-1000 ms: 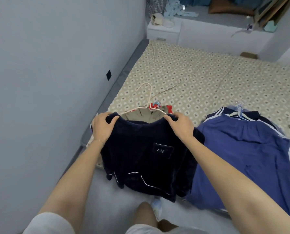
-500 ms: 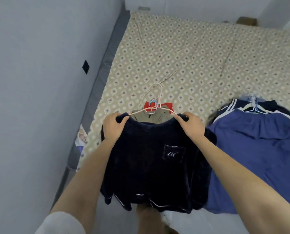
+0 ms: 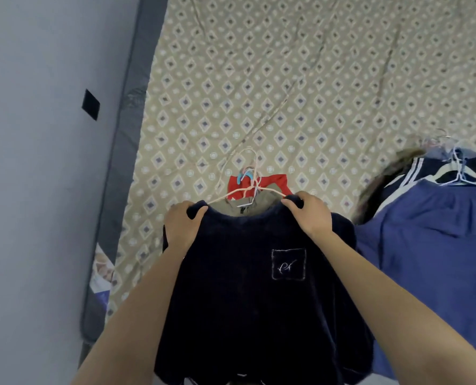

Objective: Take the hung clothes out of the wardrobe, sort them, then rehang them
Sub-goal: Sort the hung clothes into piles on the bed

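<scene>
A dark navy velvet top (image 3: 245, 287) with an embroidered chest pocket hangs on a pale pink hanger (image 3: 248, 179). My left hand (image 3: 182, 226) grips its left shoulder and my right hand (image 3: 310, 215) grips its right shoulder. It lies over the near edge of the bed, on top of a khaki garment (image 3: 245, 202) and a red garment (image 3: 273, 182), each on its own hanger. To the right lies a pile with a blue shirt (image 3: 436, 245) on top and a dark striped garment (image 3: 414, 168) under it, on white hangers (image 3: 459, 173).
The bed carries a beige diamond-patterned sheet (image 3: 286, 79). A grey mattress edge (image 3: 126, 134) runs along the grey wall (image 3: 37, 162) on the left. A small black square (image 3: 90, 104) is stuck on that wall.
My view has tilted down and closer to the bed. Both hands have kept their grip on the navy top's shoulders and lowered it onto the khaki and red garments.
</scene>
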The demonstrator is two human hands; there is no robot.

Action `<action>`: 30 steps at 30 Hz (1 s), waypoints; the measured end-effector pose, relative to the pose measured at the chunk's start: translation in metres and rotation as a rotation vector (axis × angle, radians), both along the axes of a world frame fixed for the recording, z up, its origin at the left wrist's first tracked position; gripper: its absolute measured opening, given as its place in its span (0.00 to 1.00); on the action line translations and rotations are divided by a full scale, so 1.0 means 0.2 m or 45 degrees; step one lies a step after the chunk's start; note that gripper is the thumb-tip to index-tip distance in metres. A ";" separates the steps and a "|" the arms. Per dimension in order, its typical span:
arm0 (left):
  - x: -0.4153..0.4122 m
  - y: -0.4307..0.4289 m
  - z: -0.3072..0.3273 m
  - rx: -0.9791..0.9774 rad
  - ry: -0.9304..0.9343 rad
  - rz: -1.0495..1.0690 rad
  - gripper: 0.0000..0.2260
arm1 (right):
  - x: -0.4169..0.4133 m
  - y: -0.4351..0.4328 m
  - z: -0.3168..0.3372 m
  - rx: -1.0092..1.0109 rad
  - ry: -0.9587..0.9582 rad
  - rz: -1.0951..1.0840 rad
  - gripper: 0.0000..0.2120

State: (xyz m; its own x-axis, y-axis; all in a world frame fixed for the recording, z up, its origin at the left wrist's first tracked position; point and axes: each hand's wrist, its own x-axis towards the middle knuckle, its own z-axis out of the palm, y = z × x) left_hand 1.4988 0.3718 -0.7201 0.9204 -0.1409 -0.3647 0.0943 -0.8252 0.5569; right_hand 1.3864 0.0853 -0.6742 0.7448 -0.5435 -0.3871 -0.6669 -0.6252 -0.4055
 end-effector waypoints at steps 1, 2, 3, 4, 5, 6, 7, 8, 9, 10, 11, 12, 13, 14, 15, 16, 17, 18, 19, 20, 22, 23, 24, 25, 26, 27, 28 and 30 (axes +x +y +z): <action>0.01 0.00 -0.04 0.023 0.002 -0.015 0.14 | 0.01 0.00 -0.05 -0.010 0.003 0.003 0.18; 0.01 -0.01 -0.09 0.045 0.000 -0.035 0.14 | 0.00 -0.01 -0.10 -0.018 0.012 0.010 0.17; 0.01 -0.01 -0.13 0.068 -0.006 -0.061 0.14 | 0.00 -0.01 -0.14 -0.018 0.025 0.017 0.16; 0.00 -0.01 -0.16 0.093 -0.018 -0.094 0.15 | -0.01 -0.01 -0.17 -0.012 0.038 0.025 0.16; -0.01 -0.01 -0.18 0.115 -0.024 -0.120 0.16 | -0.02 -0.01 -0.19 -0.006 0.054 0.038 0.16; -0.02 -0.02 -0.20 0.131 -0.025 -0.130 0.17 | -0.03 -0.02 -0.20 -0.002 0.074 0.056 0.17; -0.04 -0.03 -0.20 0.142 -0.028 -0.125 0.19 | -0.04 -0.02 -0.21 -0.002 0.094 0.079 0.19; -0.05 -0.04 -0.19 0.149 -0.039 -0.117 0.20 | -0.05 -0.03 -0.21 -0.009 0.115 0.106 0.21; -0.07 -0.05 -0.18 0.155 -0.055 -0.118 0.22 | -0.06 -0.03 -0.20 -0.023 0.134 0.137 0.22; -0.09 -0.07 -0.15 0.162 -0.070 -0.128 0.23 | -0.07 -0.04 -0.18 -0.043 0.147 0.168 0.23; -0.11 -0.08 -0.12 0.168 -0.086 -0.149 0.25 | -0.09 -0.04 -0.16 -0.070 0.150 0.198 0.24; -0.13 -0.10 -0.09 0.177 -0.105 -0.184 0.25 | -0.10 -0.05 -0.13 -0.104 0.149 0.222 0.25; -0.15 -0.12 -0.05 0.185 -0.129 -0.227 0.26 | -0.12 -0.05 -0.09 -0.142 0.148 0.242 0.26; -0.17 -0.15 -0.01 0.194 -0.154 -0.278 0.26 | -0.14 -0.05 -0.05 -0.178 0.152 0.259 0.26; -0.19 -0.17 0.04 0.209 -0.175 -0.334 0.26 | -0.16 -0.05 0.00 -0.212 0.157 0.278 0.27; -0.21 -0.20 0.08 0.230 -0.192 -0.393 0.26 | -0.19 -0.05 0.05 -0.242 0.162 0.299 0.27; -0.23 -0.23 0.13 0.254 -0.208 -0.447 0.26 | -0.21 -0.05 0.10 -0.264 0.168 0.321 0.28; -0.26 -0.25 0.18 0.276 -0.225 -0.494 0.26 | -0.24 -0.06 0.15 -0.275 0.175 0.338 0.29; -0.28 -0.28 0.24 0.291 -0.245 -0.531 0.26 | -0.26 -0.06 0.21 -0.278 0.178 0.347 0.29; -0.31 -0.32 0.29 0.295 -0.266 -0.554 0.27 | -0.30 -0.08 0.26 -0.278 0.179 0.349 0.30; -0.37 -0.38 0.41 0.302 -0.312 -0.586 0.27 | -0.37 -0.11 0.38 -0.283 0.175 0.331 0.31; -0.41 -0.42 0.46 0.312 -0.333 -0.598 0.27 | -0.42 -0.13 0.44 -0.303 0.178 0.326 0.32; -0.46 -0.46 0.52 0.324 -0.352 -0.606 0.28 | -0.48 -0.16 0.49 -0.336 0.192 0.331 0.32; -0.51 -0.50 0.56 0.335 -0.363 -0.613 0.28 | -0.55 -0.17 0.55 -0.373 0.213 0.341 0.33; -0.57 -0.54 0.61 0.344 -0.371 -0.614 0.28 | -0.62 -0.19 0.60 -0.402 0.234 0.353 0.34; -0.63 -0.59 0.65 0.346 -0.382 -0.616 0.28 | -0.69 -0.21 0.65 -0.419 0.244 0.357 0.34; -0.71 -0.63 0.69 0.345 -0.398 -0.622 0.28 | -0.77 -0.22 0.69 -0.424 0.242 0.351 0.34; -0.88 -0.72 0.76 0.343 -0.439 -0.631 0.28 | -0.93 -0.26 0.77 -0.432 0.201 0.332 0.34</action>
